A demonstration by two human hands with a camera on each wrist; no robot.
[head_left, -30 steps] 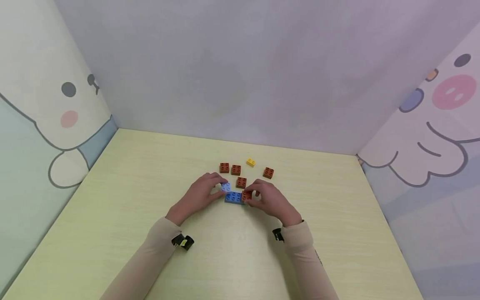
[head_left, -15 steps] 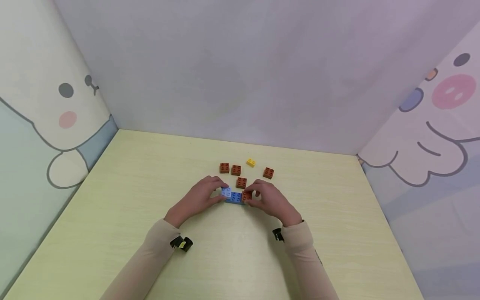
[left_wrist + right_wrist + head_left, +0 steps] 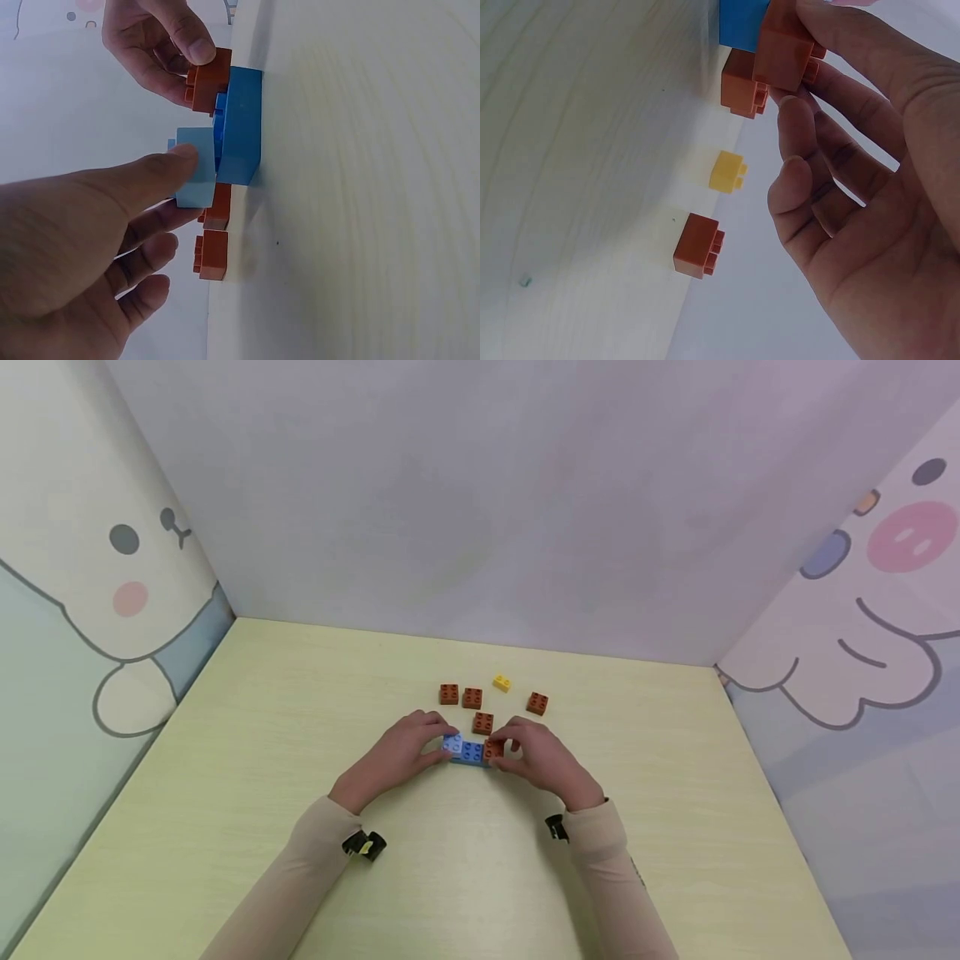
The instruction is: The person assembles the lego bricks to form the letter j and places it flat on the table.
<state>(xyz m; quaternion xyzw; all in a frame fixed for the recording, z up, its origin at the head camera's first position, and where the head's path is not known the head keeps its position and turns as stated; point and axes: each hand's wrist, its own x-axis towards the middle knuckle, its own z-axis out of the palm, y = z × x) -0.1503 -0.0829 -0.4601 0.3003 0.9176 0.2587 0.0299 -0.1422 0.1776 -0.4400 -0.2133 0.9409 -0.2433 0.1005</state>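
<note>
A long blue toy brick [image 3: 472,754] lies on the table between both hands, studs upward. My left hand [image 3: 399,753] pinches a light blue brick [image 3: 196,172] between thumb and fingers at the long brick's left end, over its studs. Whether it is pressed fully down I cannot tell. At the other end, my right hand [image 3: 545,763] pinches a reddish-brown brick [image 3: 782,54] on top of the blue one. The left wrist view shows this brown brick slightly tilted against the blue brick [image 3: 244,127]. The remaining fingers of the left hand are loosely bent.
Behind the blue brick sits a brown brick [image 3: 483,723]. Farther back are two more brown bricks [image 3: 449,694] side by side, a small yellow brick [image 3: 502,682] and another brown brick [image 3: 537,702] to the right. Walls enclose the pale table [image 3: 300,693].
My left hand has brought the light blue brick from behind the long brick's left corner forward onto that end, where it has stayed over the last half second. My right hand keeps its place.
</note>
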